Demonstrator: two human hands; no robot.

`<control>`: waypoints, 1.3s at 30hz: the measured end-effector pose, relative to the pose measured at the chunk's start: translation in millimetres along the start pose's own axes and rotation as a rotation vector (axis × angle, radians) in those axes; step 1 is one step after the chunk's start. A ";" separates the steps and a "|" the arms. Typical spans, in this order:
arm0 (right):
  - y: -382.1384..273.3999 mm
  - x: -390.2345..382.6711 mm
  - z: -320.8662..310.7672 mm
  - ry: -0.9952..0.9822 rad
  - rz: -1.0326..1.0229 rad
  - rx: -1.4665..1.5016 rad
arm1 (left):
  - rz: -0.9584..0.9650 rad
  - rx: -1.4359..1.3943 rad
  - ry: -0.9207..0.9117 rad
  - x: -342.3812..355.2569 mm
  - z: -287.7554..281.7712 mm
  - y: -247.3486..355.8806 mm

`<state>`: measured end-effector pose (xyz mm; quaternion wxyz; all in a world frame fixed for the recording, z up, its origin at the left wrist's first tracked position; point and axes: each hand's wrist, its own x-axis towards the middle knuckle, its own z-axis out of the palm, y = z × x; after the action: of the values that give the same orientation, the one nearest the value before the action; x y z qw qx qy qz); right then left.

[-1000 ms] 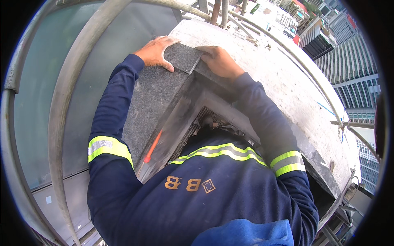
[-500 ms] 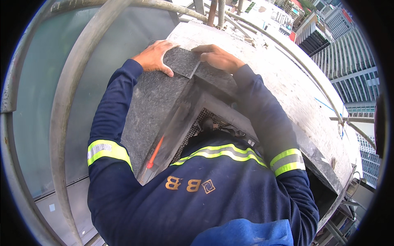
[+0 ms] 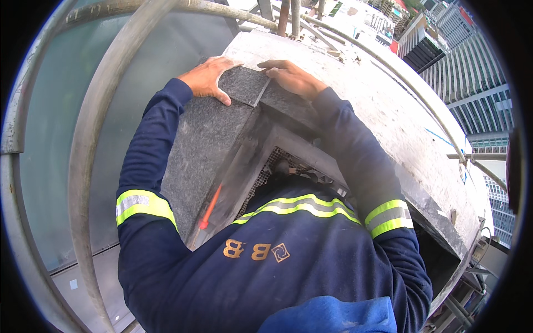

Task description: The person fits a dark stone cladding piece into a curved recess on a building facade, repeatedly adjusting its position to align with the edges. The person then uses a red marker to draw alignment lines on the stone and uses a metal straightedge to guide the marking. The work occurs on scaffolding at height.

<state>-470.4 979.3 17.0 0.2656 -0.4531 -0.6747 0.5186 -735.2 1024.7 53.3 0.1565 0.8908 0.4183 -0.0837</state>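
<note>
A small dark grey stone tile (image 3: 242, 84) lies at the corner of the ledge, between my two hands. My left hand (image 3: 208, 79) grips its left side, the thumb bent over the top face and the fingers along the far edge. At the tile's far right corner, my right hand (image 3: 294, 77) holds the edge with bent fingers; the thumb is partly hidden. A larger grey stone slab (image 3: 202, 139) lies just nearer, its edge meeting the small tile. To the right another dark stone strip (image 3: 288, 104) runs under my right wrist.
An orange tool (image 3: 210, 208) rests along the slab's inner edge, beside an opening with mesh (image 3: 261, 177) in front of my body. Scaffold tubes (image 3: 94, 122) curve past a glass panel (image 3: 50, 111) on the left. A pale concrete surface (image 3: 355, 105) stretches right; tall buildings (image 3: 472, 83) stand far below.
</note>
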 end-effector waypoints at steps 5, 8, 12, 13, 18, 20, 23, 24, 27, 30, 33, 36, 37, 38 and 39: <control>8.2 2.5 -0.8 0.015 -0.019 -0.023 | 0.002 0.075 -0.129 10.7 -21.8 10.4; 13.5 6.1 0.4 0.005 -0.064 -0.049 | 0.015 0.105 -0.155 15.1 -25.3 10.6; 23.5 13.2 2.8 0.006 -0.129 -0.045 | 0.034 0.131 -0.129 13.4 -23.4 7.7; 25.7 14.0 2.8 0.004 -0.141 -0.040 | 0.032 0.126 -0.125 13.9 -22.6 6.8; 17.5 6.1 4.6 0.029 -0.105 -0.015 | 0.039 0.119 -0.116 12.4 -22.1 7.9; 17.8 6.5 3.8 0.030 -0.102 0.000 | 0.045 0.122 -0.107 12.0 -21.8 7.9; 16.3 5.4 4.1 0.025 -0.088 0.043 | 0.040 0.123 -0.106 11.7 -20.6 8.0; 11.8 2.1 2.9 0.021 -0.065 0.063 | 0.033 0.120 -0.109 11.4 -21.8 9.2; 8.8 0.2 1.3 0.033 -0.035 0.076 | 0.041 0.158 -0.110 12.6 -24.6 10.3; 16.2 -0.3 -0.5 0.114 -0.084 -0.114 | 0.037 0.111 -0.111 21.4 -28.7 10.3; 4.3 -29.5 -7.9 0.279 -0.233 -0.343 | -0.020 -0.115 -0.082 35.3 -19.4 1.0; -19.3 -84.6 -4.0 0.466 -0.353 -0.344 | 0.011 -0.302 -0.052 50.7 -4.3 -12.0; -18.0 -100.1 0.2 0.523 -0.362 -0.378 | 0.038 -0.306 -0.059 53.8 -2.9 -8.5; -18.5 -113.7 4.4 0.565 -0.341 -0.396 | 0.062 -0.312 -0.073 54.5 -1.4 -4.0; -16.5 -125.2 8.8 0.602 -0.323 -0.412 | 0.031 -0.392 -0.063 51.7 -1.7 2.9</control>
<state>-427.2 863.3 43.7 0.4332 -0.5168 -0.7190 0.1683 -700.0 1060.7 41.0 0.3414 0.8465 0.4077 -0.0262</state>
